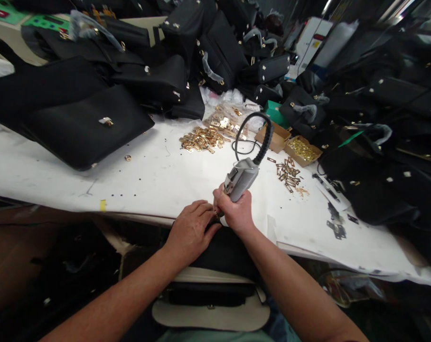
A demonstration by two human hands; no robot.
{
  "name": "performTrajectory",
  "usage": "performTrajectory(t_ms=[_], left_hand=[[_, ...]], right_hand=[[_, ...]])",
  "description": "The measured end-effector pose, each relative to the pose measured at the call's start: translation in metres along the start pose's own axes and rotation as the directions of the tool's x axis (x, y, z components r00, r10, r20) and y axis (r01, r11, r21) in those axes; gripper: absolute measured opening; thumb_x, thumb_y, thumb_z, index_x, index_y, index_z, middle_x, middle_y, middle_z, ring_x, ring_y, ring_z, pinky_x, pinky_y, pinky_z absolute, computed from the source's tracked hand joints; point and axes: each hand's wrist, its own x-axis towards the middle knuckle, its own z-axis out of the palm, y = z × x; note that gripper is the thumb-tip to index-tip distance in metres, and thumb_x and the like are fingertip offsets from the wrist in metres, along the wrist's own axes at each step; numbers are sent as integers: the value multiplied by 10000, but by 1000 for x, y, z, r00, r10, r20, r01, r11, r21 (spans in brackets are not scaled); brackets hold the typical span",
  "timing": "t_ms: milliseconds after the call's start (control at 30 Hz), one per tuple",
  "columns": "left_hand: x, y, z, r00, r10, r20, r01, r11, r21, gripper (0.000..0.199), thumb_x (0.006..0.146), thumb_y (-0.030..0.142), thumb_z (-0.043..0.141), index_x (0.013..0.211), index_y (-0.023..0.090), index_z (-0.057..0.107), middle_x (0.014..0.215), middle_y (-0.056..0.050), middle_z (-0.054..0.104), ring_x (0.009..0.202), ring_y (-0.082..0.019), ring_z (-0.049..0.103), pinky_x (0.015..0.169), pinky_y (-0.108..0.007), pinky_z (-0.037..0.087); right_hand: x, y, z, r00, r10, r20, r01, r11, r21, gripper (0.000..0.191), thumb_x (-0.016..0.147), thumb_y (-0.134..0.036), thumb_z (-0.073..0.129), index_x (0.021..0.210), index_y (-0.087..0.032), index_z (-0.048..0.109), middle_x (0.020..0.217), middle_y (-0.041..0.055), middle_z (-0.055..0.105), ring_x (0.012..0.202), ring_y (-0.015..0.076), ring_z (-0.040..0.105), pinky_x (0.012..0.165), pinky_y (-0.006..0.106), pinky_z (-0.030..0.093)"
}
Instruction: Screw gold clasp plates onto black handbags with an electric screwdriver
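My right hand is wrapped around a grey corded power screwdriver, its black cable looping up from the top end. The tool's tip is hidden behind my fingers. Just to the left, my left hand has its fingers together and closed on the upper part of a black handbag. A small bit of gold hardware shows between the two hands. The bag lies at the table's front edge over my lap, its beige-lined flap hanging open towards me.
Gold metal fittings lie heaped on the white table, with more plates to the right. A cardboard box holds small gold pieces. A black bag panel lies at left. Black bags are piled behind and at right.
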Motion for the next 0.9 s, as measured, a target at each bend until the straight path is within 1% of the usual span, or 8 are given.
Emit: performTrajectory(t_ms=[100,200,267,433,633,733,833,900], left_hand=[[0,-2,3,1000,7,-10,-6,1000,8,293,902,261,693,1187,211,649,1232,-90,686,1214,-299,578,1041,-495,498],[-2,-4,6,999,8,-45,-7,1000,23,366,912,273,671,1261,177,615,1209,-125,685,1183,-319,595,994,-502,525],[-3,-5,7,999,11,-52,-10,1000,28,386,920,285,660,1282,163,603,1203,-136,683,1168,-324,600,983,-503,531],[-1,-6,5,1000,7,-8,-7,1000,10,376,900,257,691,1269,221,630,1273,-97,669,1252,-319,560,1050,-509,503],[2,-4,-4,999,33,42,-34,999,22,211,908,234,679,1114,226,720,1174,-86,701,1184,-297,586,1023,-507,525],[2,-2,-10,994,81,75,-85,995,52,214,905,200,671,1109,227,731,1195,-83,703,1195,-288,591,1054,-502,521],[2,2,-16,987,125,98,-136,985,109,291,897,163,654,1170,241,717,1274,-82,689,1205,-289,604,1042,-497,540],[0,2,-17,987,134,92,-147,978,147,299,898,148,629,1162,250,725,1260,-80,701,1174,-287,625,1003,-492,560]], right_hand=[[4,-3,2,995,-18,100,22,999,-35,333,775,-404,731,604,-194,537,544,-28,516,503,107,440,486,243,389],[6,-6,3,976,-54,211,71,995,-74,279,720,-360,767,623,-184,572,586,-27,530,540,107,444,510,240,397],[7,-7,4,966,-62,252,83,994,-72,281,697,-355,782,621,-183,574,594,-27,530,549,107,441,513,239,392],[9,-3,3,983,-18,184,26,999,-41,318,735,-387,759,615,-188,543,581,-30,515,540,107,437,521,245,395],[8,5,4,996,10,88,-8,1000,-19,366,751,-447,761,611,-187,544,537,-39,507,506,102,431,487,232,379],[6,-1,5,998,30,46,-30,1000,0,385,696,-461,808,611,-177,563,525,-49,505,485,87,406,453,215,358],[2,-13,4,996,4,86,-12,996,88,422,663,-481,837,611,-176,550,513,-56,498,468,76,396,441,204,353],[0,-19,4,991,-23,129,2,986,165,452,664,-533,832,638,-174,557,511,-47,517,458,83,428,439,205,365]])
